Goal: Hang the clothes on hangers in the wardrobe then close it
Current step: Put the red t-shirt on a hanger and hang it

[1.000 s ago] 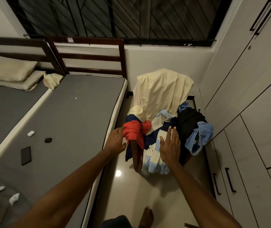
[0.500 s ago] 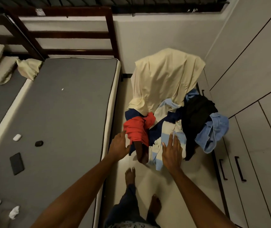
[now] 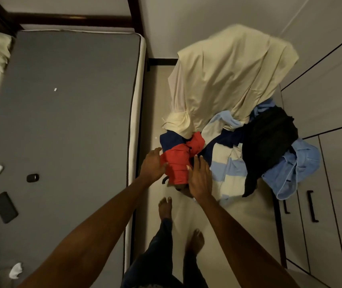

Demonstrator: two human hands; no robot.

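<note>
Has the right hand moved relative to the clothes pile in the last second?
Yes. The right hand has shifted left across the pile, off the blue-and-cream striped garment and up against the red garment, fingers straight. The left hand flanks the other side.

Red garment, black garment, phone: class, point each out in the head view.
Red garment [image 3: 177, 166], head view, middle of its front fold.
Black garment [image 3: 267, 140], head view, its bunched centre.
Phone [image 3: 4, 207], head view, middle of its screen.

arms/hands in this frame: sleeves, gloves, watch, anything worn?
Nothing worn: the left hand and the right hand are bare, no gloves, rings or watch visible. Both forearms are bare up to the frame edge, no sleeves in view.
</note>
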